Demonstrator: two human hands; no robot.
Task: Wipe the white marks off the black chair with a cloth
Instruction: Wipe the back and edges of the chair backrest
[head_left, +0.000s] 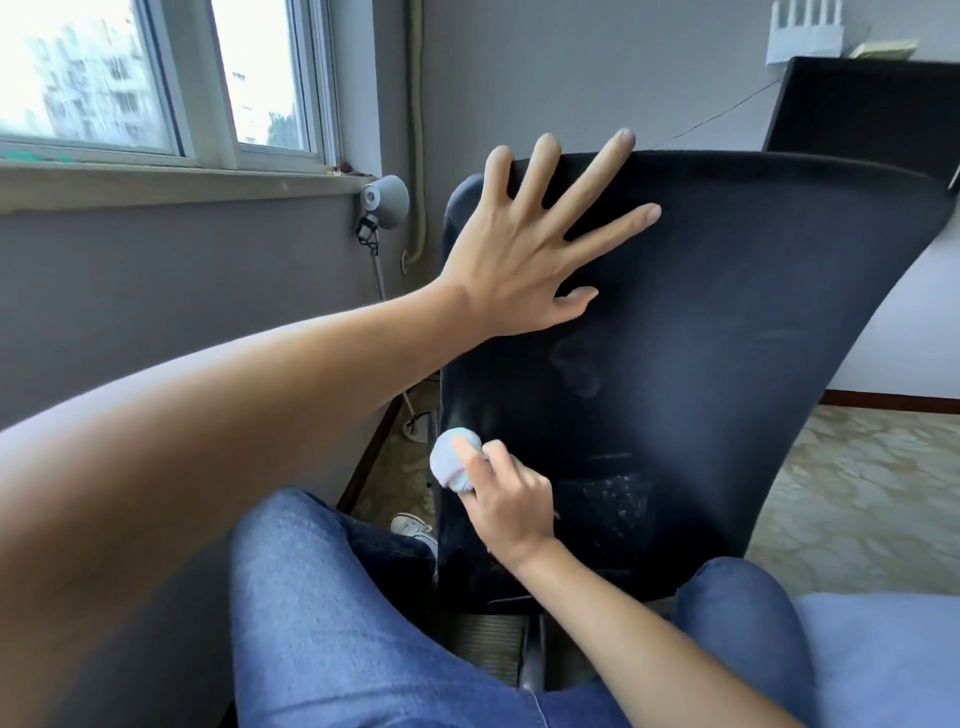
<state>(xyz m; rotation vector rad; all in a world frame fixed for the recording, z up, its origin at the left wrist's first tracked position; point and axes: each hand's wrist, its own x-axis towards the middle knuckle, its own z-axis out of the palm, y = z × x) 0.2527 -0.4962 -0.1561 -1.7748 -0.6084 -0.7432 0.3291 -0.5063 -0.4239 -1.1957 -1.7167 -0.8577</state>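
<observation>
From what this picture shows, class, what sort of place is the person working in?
Probably a room in a home or small office: a black chair, a window facing other buildings, and a white router on dark furniture.

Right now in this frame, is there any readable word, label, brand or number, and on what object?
None can be read. The black fabric chair back carries only white marks, no lettering. The pale balled-up cloth and the white device on the far shelf show no legible print.
</observation>
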